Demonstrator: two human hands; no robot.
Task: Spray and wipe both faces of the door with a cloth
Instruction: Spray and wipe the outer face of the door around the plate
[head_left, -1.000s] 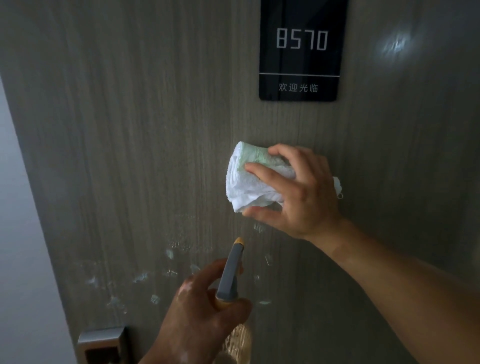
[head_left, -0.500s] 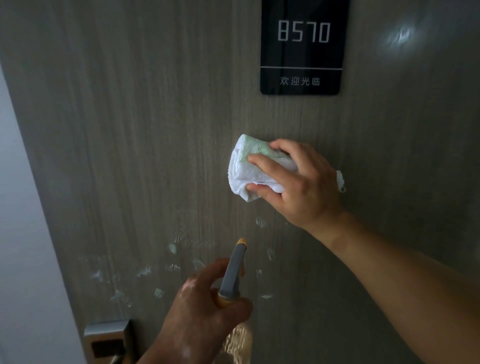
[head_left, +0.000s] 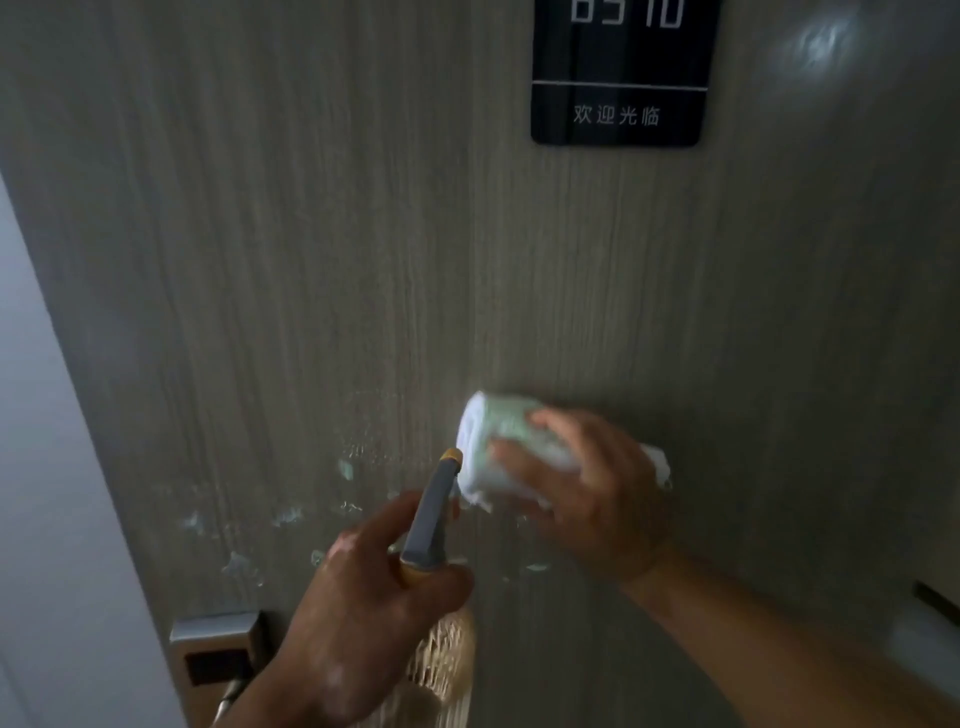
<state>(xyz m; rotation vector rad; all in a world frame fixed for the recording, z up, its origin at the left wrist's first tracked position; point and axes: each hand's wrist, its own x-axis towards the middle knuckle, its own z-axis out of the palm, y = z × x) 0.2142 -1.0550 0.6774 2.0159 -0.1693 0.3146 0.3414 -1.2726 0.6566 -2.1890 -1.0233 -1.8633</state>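
Note:
A grey wood-grain door (head_left: 311, 260) fills the view, with wet spray droplets (head_left: 291, 514) across its lower middle. My right hand (head_left: 587, 493) presses a folded white and pale green cloth (head_left: 493, 441) flat against the door just right of the droplets, fingers spread over it. My left hand (head_left: 363, 613) grips a spray bottle (head_left: 431, 525) with a grey head and orange nozzle tip, pointed up at the door just below the cloth. The bottle's textured clear body shows under my palm.
A black room-number plaque (head_left: 618, 98) is mounted on the door at the top right. A metal lock plate with a lever handle (head_left: 213, 660) sits at the lower left near the door's edge. A pale wall (head_left: 47, 519) lies left of the door.
My right hand has slid the cloth down the door, from just under the plaque to the wet patch beside the nozzle. My left hand has kept the bottle where it was.

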